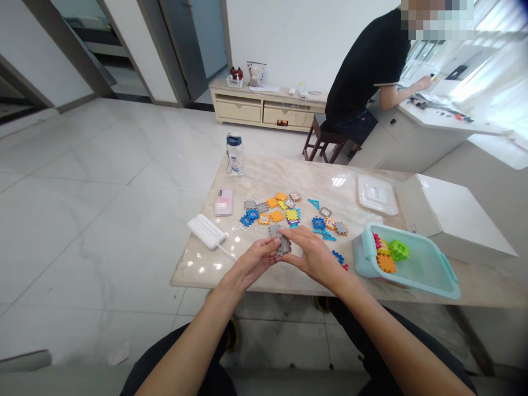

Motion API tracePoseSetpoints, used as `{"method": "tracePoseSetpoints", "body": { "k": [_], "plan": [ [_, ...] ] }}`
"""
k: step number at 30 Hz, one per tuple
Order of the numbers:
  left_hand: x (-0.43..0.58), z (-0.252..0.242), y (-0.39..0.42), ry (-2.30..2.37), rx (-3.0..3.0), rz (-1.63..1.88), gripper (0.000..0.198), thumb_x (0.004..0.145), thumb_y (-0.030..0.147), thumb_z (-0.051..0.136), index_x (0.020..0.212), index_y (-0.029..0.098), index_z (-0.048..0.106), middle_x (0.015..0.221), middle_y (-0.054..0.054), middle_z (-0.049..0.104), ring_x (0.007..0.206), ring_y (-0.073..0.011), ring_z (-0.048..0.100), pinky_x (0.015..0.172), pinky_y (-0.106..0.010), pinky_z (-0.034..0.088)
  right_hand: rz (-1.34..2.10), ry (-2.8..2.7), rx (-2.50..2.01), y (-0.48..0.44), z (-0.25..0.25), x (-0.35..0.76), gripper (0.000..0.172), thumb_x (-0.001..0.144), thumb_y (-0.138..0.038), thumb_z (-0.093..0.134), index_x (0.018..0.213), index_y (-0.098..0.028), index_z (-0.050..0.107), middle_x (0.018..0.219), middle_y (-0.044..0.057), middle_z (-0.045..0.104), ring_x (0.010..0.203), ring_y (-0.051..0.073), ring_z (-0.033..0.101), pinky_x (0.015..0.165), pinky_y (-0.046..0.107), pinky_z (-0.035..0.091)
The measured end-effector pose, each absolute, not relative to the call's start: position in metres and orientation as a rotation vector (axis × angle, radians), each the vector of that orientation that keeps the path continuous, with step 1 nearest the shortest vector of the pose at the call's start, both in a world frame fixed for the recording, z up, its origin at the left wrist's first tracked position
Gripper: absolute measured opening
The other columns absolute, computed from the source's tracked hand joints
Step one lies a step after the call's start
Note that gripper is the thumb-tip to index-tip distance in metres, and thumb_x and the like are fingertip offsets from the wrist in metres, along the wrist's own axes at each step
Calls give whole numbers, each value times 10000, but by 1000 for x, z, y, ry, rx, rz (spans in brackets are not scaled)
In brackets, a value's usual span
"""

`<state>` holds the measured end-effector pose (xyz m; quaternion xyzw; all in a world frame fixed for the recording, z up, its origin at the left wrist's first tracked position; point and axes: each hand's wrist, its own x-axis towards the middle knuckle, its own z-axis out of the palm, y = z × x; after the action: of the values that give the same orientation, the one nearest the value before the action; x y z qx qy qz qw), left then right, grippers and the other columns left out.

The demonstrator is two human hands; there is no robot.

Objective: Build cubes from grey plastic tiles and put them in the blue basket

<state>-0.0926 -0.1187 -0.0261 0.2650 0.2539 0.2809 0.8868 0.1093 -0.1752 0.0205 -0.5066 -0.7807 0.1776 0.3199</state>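
Note:
My left hand (260, 256) and my right hand (308, 252) meet above the near part of the marble table, both closed on a grey interlocking plastic tile (284, 246) with toothed edges. A bit of red shows at its right side; the fingers hide part of it. Just beyond my hands lie loose toothed tiles: orange ones (276, 216), blue ones (249, 216), a yellow one (291, 215) and grey ones (263, 208). To the right sit a dark blue tile (319, 223), a grey tile (341, 228) and light blue triangle pieces (325, 235).
A teal bin (429, 283) with several tiles stands at the right, a white box (462, 214) behind it. Its clear lid (377, 194) lies farther back. A water bottle (235, 157), pink booklet (224, 202) and white power strip (207, 231) are left. A person (363, 71) sits beyond.

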Motion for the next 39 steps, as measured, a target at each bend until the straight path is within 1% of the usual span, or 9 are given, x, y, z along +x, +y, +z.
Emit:
{"method": "tracePoseSetpoints", "body": {
  "k": [6,13,19,25,29,31,34,37,39],
  "plan": [
    [-96,-28,-120,553,587,550,420,818,426,960,1087,140,812,1063,-88,748,951,-169,671,915,-303,523,489,-2023,-1333,-177,15,107,663,915,-320,884,1529,-286,637,1342,112,754,1232,289,702,1097,493,580],
    [-102,-18,-122,549,489,621,363,737,370,1015,932,156,795,916,-35,714,814,-128,622,780,-263,500,526,-2012,-1299,-174,21,95,635,934,-316,864,1524,-273,631,1374,99,739,1277,276,675,1128,483,562],
    [-96,-16,-123,554,515,609,378,757,393,1002,966,146,807,957,-47,735,837,-130,643,802,-267,510,496,-2028,-1323,-173,24,102,624,926,-346,873,1504,-273,651,1323,108,758,1237,290,695,1113,492,563],
    [-87,-12,-121,561,511,638,355,740,375,1011,928,153,808,926,-50,749,843,-143,658,798,-259,510,452,-2050,-1330,-172,27,110,634,927,-328,871,1515,-257,645,1303,124,755,1226,283,700,1102,486,575],
    [-83,-9,-118,517,575,596,353,784,401,981,977,152,822,969,-75,761,903,-165,679,834,-266,530,378,-2070,-1352,-171,33,116,680,871,-351,924,1494,-258,668,1283,127,768,1204,305,710,1107,534,572],
    [-81,-9,-116,504,618,592,361,787,406,978,989,152,820,979,-78,757,915,-170,677,844,-271,537,352,-2072,-1339,-172,35,119,680,879,-336,916,1507,-276,661,1302,122,767,1217,306,708,1127,546,561],
    [-77,-7,-113,495,680,589,391,798,428,968,1020,144,818,1007,-91,754,930,-178,674,854,-278,545,339,-2068,-1321,-175,37,122,664,914,-320,883,1530,-286,639,1347,118,753,1244,299,701,1140,534,556],
    [-71,-1,-113,495,728,553,451,796,448,968,1078,129,819,1044,-107,756,958,-192,679,886,-300,557,340,-2051,-1337,-178,37,128,640,919,-346,876,1516,-291,651,1347,113,752,1236,297,699,1104,502,575],
    [-65,3,-113,499,728,542,460,773,446,984,1063,130,819,1025,-94,752,938,-184,680,884,-297,557,343,-2031,-1342,-180,36,134,639,921,-357,874,1517,-293,650,1344,107,752,1227,290,698,1089,483,580]
  ]
}}
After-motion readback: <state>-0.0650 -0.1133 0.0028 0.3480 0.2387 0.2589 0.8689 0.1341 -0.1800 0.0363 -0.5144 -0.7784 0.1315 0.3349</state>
